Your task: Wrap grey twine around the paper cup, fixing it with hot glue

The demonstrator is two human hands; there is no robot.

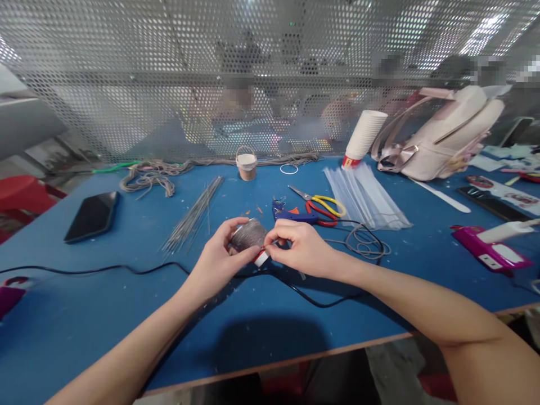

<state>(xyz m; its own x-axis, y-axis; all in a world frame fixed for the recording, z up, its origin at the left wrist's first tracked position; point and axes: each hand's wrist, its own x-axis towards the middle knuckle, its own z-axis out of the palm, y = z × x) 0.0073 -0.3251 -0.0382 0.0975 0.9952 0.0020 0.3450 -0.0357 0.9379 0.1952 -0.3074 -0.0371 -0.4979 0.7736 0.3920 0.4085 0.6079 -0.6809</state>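
My left hand [219, 259] is wrapped around a paper cup [250, 236] covered in grey cord, held on its side above the blue table [126, 315]. Its white and red rim points toward my right hand [300, 247]. My right hand pinches at the cup's rim, fingers closed; what lies between them is too small to make out. Just beyond my hands lie a blue glue gun [295, 215] and scissors [323, 205] with yellow and red handles. A black cable [126, 269] runs across the table under my hands.
A bundle of thin metal wires [194, 216] lies to the left, a black phone [91, 215] farther left. Grey cord [147, 175], a small wrapped cup [246, 164], clear glue sticks [365, 194], stacked paper cups [363, 138], a pink backpack [447, 135] and a magenta glue gun [489, 247] stand around. People sit behind the perforated screen.
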